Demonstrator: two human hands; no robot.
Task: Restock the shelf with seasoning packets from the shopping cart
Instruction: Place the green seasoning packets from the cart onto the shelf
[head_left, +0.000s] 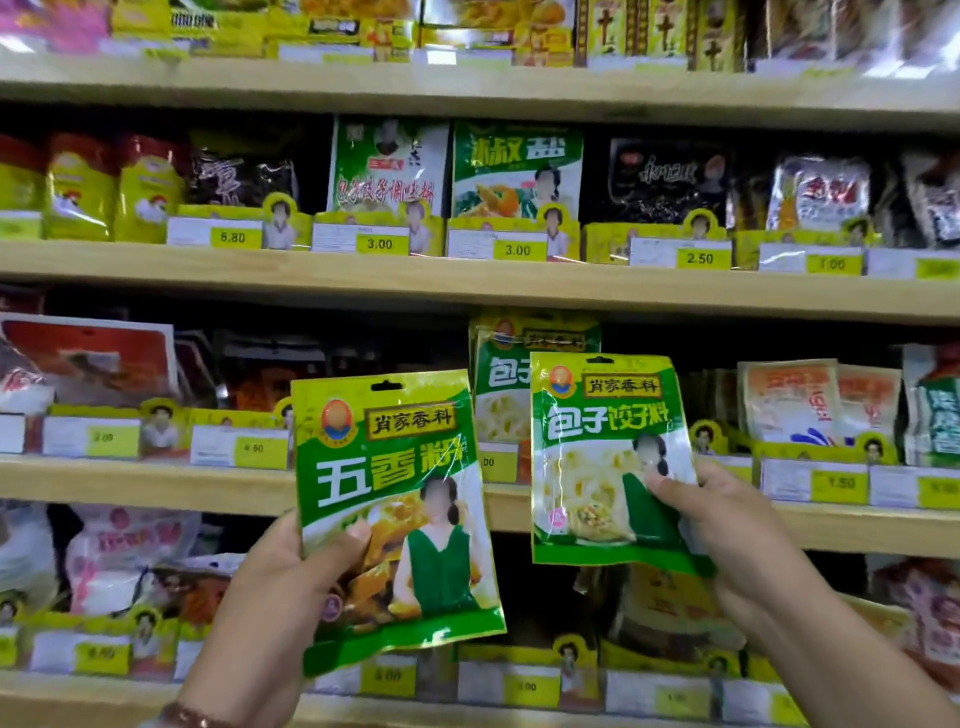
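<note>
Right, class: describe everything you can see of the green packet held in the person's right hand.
The dumpling seasoning packet is a flat, glossy plastic pouch, green and yellow, with white characters, a round logo at top left, a hang slot at the top and a picture of dumplings. It is held upright, facing the camera, in front of the third shelf. The right hand pinches its lower right corner, thumb on the front. A matching packet stands on the shelf just behind it.

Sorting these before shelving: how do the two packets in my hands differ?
The left packet reads 五香粉 and pictures brownish-yellow food; the right packet reads 包子饺子料 and pictures pale dumplings. The left one tilts and hangs lower; the right one sits higher, before a matching shelf stack. Both are green, with the same brand logo.
</note>
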